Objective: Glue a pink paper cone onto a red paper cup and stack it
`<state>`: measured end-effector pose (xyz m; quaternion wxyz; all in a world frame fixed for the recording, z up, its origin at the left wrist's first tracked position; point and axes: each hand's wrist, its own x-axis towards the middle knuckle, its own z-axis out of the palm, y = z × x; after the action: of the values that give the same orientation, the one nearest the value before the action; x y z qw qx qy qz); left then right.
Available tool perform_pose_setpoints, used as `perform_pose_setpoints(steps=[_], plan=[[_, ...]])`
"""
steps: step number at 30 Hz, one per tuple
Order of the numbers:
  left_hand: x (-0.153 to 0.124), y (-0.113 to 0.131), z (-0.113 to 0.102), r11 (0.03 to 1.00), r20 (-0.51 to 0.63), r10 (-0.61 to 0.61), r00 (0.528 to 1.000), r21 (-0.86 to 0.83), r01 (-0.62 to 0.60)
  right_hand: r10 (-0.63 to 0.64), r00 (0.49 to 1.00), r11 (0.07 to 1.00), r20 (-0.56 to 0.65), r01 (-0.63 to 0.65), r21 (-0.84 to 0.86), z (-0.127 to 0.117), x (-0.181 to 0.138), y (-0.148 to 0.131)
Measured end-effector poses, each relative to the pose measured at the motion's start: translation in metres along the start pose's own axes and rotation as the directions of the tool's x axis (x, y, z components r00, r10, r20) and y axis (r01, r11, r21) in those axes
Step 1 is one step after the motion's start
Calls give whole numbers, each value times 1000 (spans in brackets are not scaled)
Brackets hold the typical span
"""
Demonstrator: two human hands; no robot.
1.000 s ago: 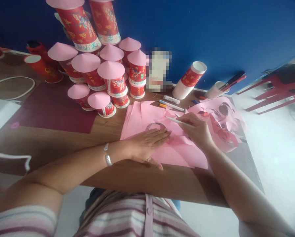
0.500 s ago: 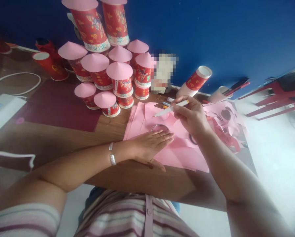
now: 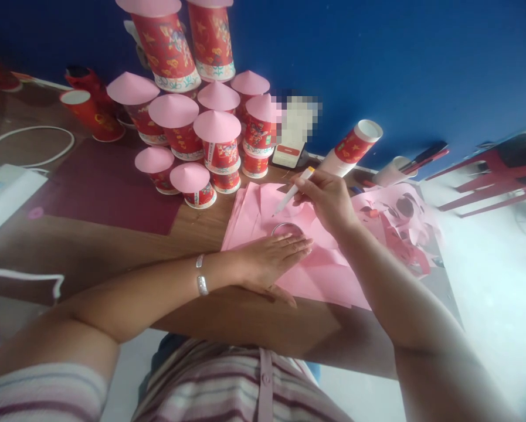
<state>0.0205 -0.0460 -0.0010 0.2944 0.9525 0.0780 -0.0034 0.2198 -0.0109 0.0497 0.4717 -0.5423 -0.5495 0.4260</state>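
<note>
My left hand (image 3: 269, 261) lies flat, fingers stretched out, on a sheet of pink paper (image 3: 319, 272) and presses on a round ring (image 3: 285, 227) that shows just beyond the fingertips. My right hand (image 3: 328, 199) is closed around a white pen (image 3: 293, 192) with an orange end. The pen slants down to the left, its tip close above the paper just beyond the ring.
Several red paper cups (image 3: 219, 153) with pink cone lids are stacked at the back. A lying roll of cups (image 3: 350, 147), a white cup of pens (image 3: 392, 170) and cut pink scraps (image 3: 399, 220) lie right. A white box (image 3: 1, 196) sits left on the wooden table (image 3: 113, 249).
My right hand lifted the pen from the paper's right side, carried it up and left, then tipped its tip down toward the ring. My left hand stayed flat on the ring.
</note>
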Motion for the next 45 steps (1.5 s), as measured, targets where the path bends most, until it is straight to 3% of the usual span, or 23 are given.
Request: perform_pose_setpoints(steps=[6, 12, 25, 33, 45], plan=[[0, 1, -2, 1000, 37, -28, 999, -11, 28, 20, 990, 993, 138, -3, -116, 9, 10, 7], [1, 2, -4, 999, 49, -33, 998, -27, 34, 55, 961, 995, 270, -30, -94, 20, 20, 17], [0, -2, 2, 999, -25, -1, 1000, -37, 0, 116, 900, 989, 421, -63, -137, 27, 27, 30], [1, 0, -1, 1000, 4, 1, 1000, -18, -1, 79, 921, 986, 382, -15, -167, 22, 28, 25], [1, 0, -2, 1000, 29, -13, 999, -23, 14, 101, 968, 991, 229, -79, -104, -2, 23, 27]])
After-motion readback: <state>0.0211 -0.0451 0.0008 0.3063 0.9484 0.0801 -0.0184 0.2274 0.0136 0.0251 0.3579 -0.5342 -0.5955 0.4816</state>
